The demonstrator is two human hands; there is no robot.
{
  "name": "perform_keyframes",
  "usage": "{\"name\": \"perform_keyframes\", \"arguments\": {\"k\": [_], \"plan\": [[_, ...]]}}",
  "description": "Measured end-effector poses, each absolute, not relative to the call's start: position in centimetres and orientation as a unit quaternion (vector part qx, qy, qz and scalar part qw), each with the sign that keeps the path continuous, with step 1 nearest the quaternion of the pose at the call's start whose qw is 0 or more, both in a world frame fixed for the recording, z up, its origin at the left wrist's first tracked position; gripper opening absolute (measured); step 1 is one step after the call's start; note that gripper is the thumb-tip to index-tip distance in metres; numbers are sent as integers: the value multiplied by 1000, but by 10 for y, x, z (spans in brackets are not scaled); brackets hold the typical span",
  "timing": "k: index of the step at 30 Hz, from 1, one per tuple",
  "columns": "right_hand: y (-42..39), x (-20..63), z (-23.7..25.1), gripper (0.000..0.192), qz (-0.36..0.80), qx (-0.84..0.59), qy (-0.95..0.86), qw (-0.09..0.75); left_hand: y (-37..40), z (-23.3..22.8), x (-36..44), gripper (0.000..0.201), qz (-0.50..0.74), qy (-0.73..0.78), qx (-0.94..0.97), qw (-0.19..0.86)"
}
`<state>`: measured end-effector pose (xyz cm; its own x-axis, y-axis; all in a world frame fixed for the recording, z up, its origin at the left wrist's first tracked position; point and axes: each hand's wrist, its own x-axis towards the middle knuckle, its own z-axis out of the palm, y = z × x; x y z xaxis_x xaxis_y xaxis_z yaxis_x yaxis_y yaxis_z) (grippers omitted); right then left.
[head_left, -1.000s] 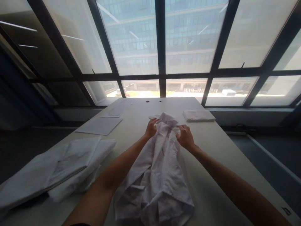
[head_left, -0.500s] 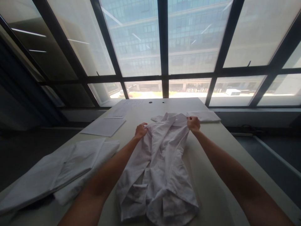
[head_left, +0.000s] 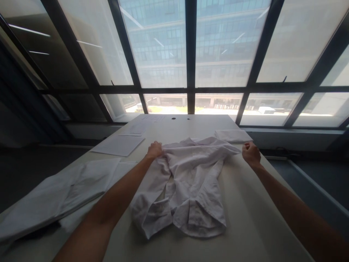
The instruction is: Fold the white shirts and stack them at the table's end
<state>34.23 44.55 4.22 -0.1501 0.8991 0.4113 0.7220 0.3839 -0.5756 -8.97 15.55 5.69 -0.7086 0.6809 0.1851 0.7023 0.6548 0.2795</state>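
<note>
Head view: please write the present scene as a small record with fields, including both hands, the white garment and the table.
Left hand: closed on the garment's edge
Right hand: fingers curled beside its opposite end; grip unclear
White garment: wrinkled, spread between the hands
White table: under the garment
Table's left side: papers; nearer, white fabric pile
Beyond garment, right: folded white cloth
Background: windows

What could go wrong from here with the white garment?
1. The left hand pinches the white garment, but the right hand's grip is unclear; uneven tension might skew it.
2. The folded white cloth lies close by and might get nudged.
3. The garment's near end is rumpled; creases may stay.
</note>
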Motion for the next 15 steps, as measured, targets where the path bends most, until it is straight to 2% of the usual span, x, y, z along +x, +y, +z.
{"name": "perform_keyframes", "arguments": {"k": [3, 5, 8, 10, 11, 13, 15], "plan": [[428, 308, 56, 31, 84, -418, -822, 377, 187, 65, -73, 43, -212, -853, -474, 56], [418, 280, 64, 31, 55, -352, -872, 337, 212, 68, -64, 43, -251, -823, -508, 27], [412, 245, 66, 42, 38, -370, -901, 224, 245, 63, -58, 51, -274, -819, -504, -20], [415, 233, 62, 32, 51, -412, -894, 169, 260, 55, -60, 51, -278, -823, -493, -46], [419, 231, 59, 25, 66, -430, -885, 165, 266, 51, -62, 44, -283, -824, -487, -59], [432, 235, 55, 24, 106, -460, -856, 212, 275, 46, -69, 23, -298, -828, -469, -79], [450, 246, 54, 26, 153, -483, -805, 307, 282, 47, -78, 20, -320, -834, -441, -84]]}}
